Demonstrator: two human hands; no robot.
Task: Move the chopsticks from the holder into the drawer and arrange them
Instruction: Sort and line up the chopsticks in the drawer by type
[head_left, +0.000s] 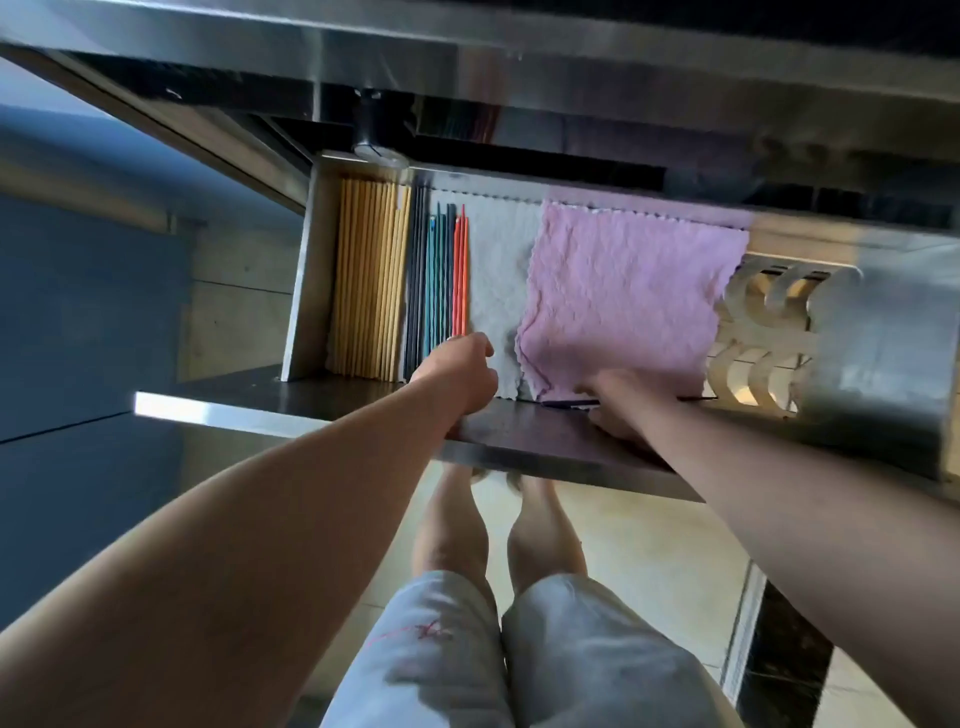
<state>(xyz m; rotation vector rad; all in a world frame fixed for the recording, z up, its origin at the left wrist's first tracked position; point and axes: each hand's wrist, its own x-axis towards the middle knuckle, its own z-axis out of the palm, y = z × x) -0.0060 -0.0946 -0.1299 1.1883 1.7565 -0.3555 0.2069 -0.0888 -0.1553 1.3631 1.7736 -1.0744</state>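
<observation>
The open steel drawer (306, 291) holds chopsticks laid side by side at its left end: several wooden ones (371, 280), then dark ones (415, 291), teal ones (435, 280) and red ones (460, 275). My left hand (460, 371) rests with curled fingers against the near ends of the coloured chopsticks. My right hand (615, 402) is at the drawer's front edge, closed on thin dark chopsticks (569, 402) that lie crosswise along that edge. The metal holder (852, 358) with curved cut-outs lies on its side at the right end of the drawer.
A pink cloth (623, 291) overlaps a white cloth (498, 270) on the drawer floor. The steel counter edge (467, 36) hangs over the back of the drawer. Below are my legs in grey shorts (498, 649) and a tiled floor.
</observation>
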